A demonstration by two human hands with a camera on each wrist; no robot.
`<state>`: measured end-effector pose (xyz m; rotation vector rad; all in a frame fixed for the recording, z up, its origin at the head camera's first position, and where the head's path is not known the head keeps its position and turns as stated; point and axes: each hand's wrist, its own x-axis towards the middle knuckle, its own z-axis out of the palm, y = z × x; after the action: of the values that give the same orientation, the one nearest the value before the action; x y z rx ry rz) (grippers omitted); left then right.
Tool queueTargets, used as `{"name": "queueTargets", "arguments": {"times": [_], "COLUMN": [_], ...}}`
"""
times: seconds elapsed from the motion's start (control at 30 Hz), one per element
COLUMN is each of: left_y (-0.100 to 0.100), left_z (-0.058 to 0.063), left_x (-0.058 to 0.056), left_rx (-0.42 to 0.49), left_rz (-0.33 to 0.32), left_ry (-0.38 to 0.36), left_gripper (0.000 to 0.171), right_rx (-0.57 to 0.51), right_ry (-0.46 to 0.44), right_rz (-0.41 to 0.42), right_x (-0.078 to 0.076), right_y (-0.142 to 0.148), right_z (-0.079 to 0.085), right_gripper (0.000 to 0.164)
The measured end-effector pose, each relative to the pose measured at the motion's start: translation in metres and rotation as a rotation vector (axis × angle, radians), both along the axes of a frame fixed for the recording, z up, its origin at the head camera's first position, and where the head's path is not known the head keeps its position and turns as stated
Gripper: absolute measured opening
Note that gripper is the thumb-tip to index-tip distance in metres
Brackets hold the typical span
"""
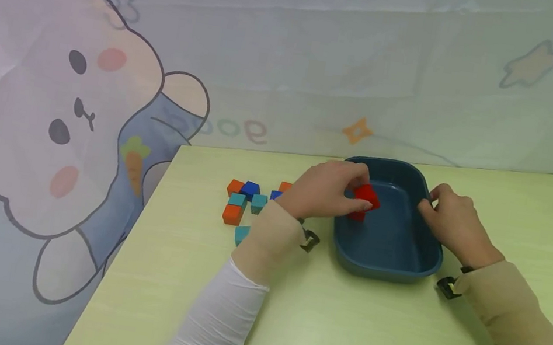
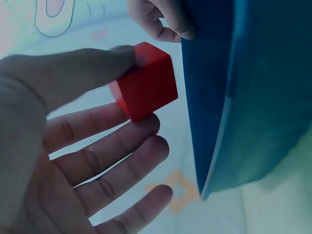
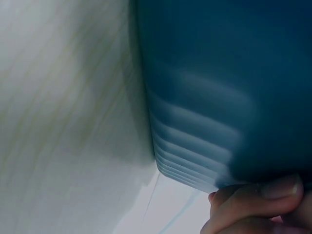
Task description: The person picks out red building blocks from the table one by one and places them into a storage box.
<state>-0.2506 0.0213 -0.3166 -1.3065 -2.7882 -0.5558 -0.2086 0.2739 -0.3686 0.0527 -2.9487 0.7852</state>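
My left hand (image 1: 324,191) is over the left side of a dark blue plastic box (image 1: 385,269). Between its thumb and fingertips it pinches a red cube (image 2: 148,85), its other fingers spread out in the left wrist view. From the head, the red cube (image 1: 368,196) overlaps the inside of the box, and a further patch of red shows just below it by the left wall. At the opposite side, my right hand (image 1: 455,221) holds the right rim with thumb and fingers. The right wrist view shows the ribbed outer wall (image 3: 195,141) beside those fingers (image 3: 253,207).
Left of the box, several small cubes lie on the pale yellow table (image 1: 158,297): an orange cube (image 1: 233,215), a blue cube (image 1: 250,190) and a teal cube (image 1: 258,204) among them. My left forearm partly covers this group. A printed cloth (image 1: 293,51) hangs behind the table.
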Motion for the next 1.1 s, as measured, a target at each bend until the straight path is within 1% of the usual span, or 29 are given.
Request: {"name": "queueTargets", "arguments": {"times": [0.13,0.27,0.43,0.53,0.63,0.7,0.8,0.87,1.0,1.1], "left_y": [0.014,0.021,0.022,0.021,0.018,0.016,0.015,0.019,0.03,0.037], "left_z": [-0.005,-0.008,-0.009,-0.009,-0.012,-0.015,-0.016,-0.014,-0.004,-0.001], "left_x": [-0.008,-0.013,-0.016,-0.017,-0.016,-0.014,-0.009,-0.006,-0.001,-0.002], "left_rx": [-0.003,-0.03,-0.107,-0.128,-0.144,-0.18,-0.267,-0.33,-0.44,-0.496], "left_rz": [-0.003,0.009,0.055,0.052,0.051,0.055,0.048,0.023,-0.038,-0.063], "left_ry": [-0.047,-0.056,-0.049,-0.053,-0.063,-0.072,-0.067,-0.039,0.03,0.032], "left_gripper": [0.03,0.03,0.032,0.033,0.034,0.035,0.035,0.034,0.033,0.033], "right_rx": [-0.002,-0.001,0.001,0.005,0.002,-0.006,-0.013,-0.007,-0.002,-0.009], "right_ry": [0.003,-0.006,-0.005,0.006,0.005,-0.001,-0.015,-0.017,-0.022,-0.025], "right_rz": [0.003,0.003,0.004,-0.001,-0.001,0.009,0.021,0.016,0.006,0.017], "right_x": [0.0,0.001,0.003,0.003,0.004,0.006,0.009,0.012,0.015,0.015], "right_y": [-0.001,-0.003,-0.006,-0.007,-0.01,-0.013,-0.019,-0.021,-0.021,-0.021], "right_z": [-0.002,-0.003,-0.002,-0.001,-0.002,-0.004,-0.008,-0.009,-0.009,-0.008], "right_gripper": [0.033,0.033,0.031,0.03,0.03,0.03,0.028,0.028,0.026,0.027]}}
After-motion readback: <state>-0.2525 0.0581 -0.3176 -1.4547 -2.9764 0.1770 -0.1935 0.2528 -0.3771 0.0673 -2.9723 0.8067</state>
